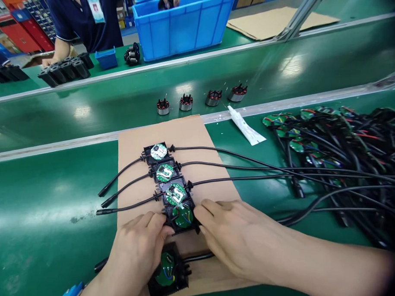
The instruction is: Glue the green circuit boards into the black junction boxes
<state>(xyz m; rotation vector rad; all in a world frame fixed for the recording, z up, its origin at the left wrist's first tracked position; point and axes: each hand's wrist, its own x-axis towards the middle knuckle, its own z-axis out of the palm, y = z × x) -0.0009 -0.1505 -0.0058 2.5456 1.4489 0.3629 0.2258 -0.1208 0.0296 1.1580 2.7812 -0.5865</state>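
Note:
Down the brown cardboard sheet (141, 135) runs a column of black plastic housings, each carrying a round green circuit board. My left hand (139, 243) pinches the left end of the fourth housing (174, 225), where its cable end is hidden by my fingers. At the right end of that same housing, my right hand (231, 233) has thumb and fingers closed together; any grommet under them is covered. Wires show on its green board (183, 216). Nearer to me lies another housing (170, 291) with a wired board (165, 270), partly behind my left hand.
Black cables (250, 177) stretch right to a heap of wired boards (333, 139). A white tube (245, 127) lies beyond the cardboard. Several motor stators (186, 103) stand on the conveyor (118, 105). Across it are a blue bin (187, 27) and a co-worker (83, 22).

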